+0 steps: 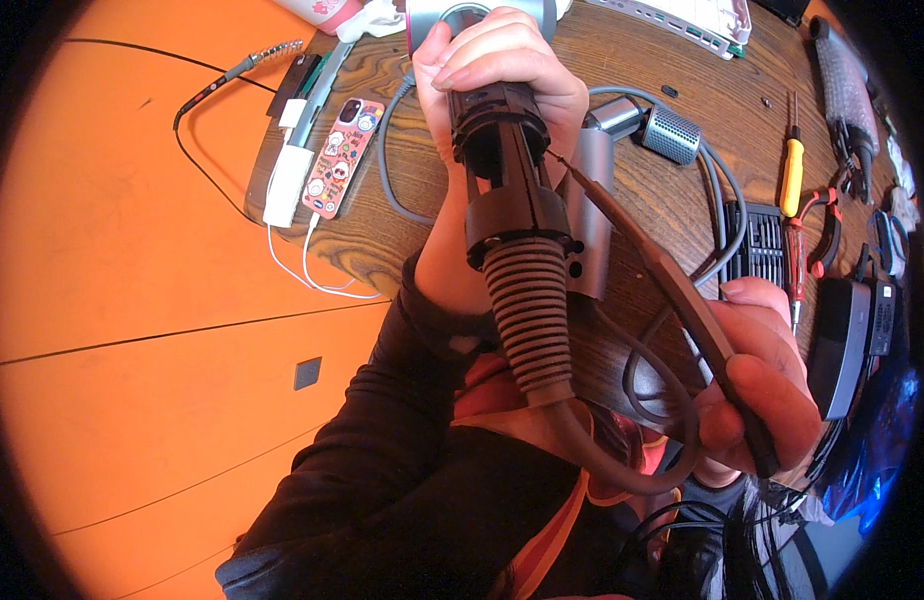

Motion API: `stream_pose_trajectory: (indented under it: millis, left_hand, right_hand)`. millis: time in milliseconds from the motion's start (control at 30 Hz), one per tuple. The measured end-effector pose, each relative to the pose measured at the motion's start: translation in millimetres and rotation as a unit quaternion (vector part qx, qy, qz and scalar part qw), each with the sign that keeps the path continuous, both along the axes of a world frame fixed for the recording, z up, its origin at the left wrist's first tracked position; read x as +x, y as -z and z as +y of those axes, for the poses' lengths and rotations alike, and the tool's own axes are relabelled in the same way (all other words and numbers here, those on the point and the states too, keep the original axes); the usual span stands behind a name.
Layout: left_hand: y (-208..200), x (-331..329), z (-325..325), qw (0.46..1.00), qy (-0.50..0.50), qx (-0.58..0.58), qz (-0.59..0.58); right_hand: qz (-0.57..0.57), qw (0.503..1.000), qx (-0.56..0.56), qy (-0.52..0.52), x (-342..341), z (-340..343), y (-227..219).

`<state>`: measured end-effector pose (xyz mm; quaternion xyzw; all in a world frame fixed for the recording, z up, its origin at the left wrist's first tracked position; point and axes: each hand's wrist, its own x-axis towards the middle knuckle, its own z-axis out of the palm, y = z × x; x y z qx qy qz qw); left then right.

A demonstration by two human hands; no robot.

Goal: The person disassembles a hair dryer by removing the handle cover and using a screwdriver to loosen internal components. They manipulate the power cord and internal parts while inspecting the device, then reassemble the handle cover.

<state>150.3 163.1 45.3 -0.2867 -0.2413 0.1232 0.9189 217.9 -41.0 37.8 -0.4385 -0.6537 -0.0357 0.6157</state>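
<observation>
My left hand (512, 70) is wrapped round the exposed black inner handle (517, 185) of a hair dryer, just below its grey head with a pinkish rim (427, 25). From the handle's near end runs a ribbed black cable sleeve (527, 310), its thick cord (622, 470) looping to the right. In my right hand (767, 380) is a slim dark screwdriver (672, 275), held like a pen. Its thin tip points up-left and meets or nearly meets the handle's right side; contact is hard to tell. A smooth grey tube (592, 220) lies behind the handle.
On the wooden table (382, 260), a pink-cased phone (344, 158) lies left beside white cables. A perforated grey cylinder (672, 135) sits behind. At right are a yellow screwdriver (793, 170), red-handled pliers (830, 225), a bit case (757, 240) and a black box (842, 345).
</observation>
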Motion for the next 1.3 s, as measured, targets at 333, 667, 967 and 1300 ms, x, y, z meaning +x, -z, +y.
stream_pose_trajectory:
  millis: [333, 667, 967, 1300]
  left_hand:
    - [-5.0, 2.4, -13.2, 0.998, -0.036, -0.044, 0.009]
    - [-3.9, 2.9, -13.8, 0.998, -0.045, -0.031, 0.015]
    - [-2.2, 1.4, -12.2, 0.998, -0.057, -0.022, 0.021]
    - [1.1, -4.0, -1.2, 0.998, -0.03, 0.03, 0.036]
  right_hand:
    - [-0.006, 1.0, -0.01, -0.009, 1.1, -0.2, -3.0]
    - [-0.013, 0.999, -0.04, 0.0, 0.2, -2.5, -6.7]
    - [-0.024, 1.0, -0.006, 0.012, 0.3, 0.4, -2.5]
    - [0.004, 0.998, 0.031, 0.05, 2.2, -0.4, -0.3]
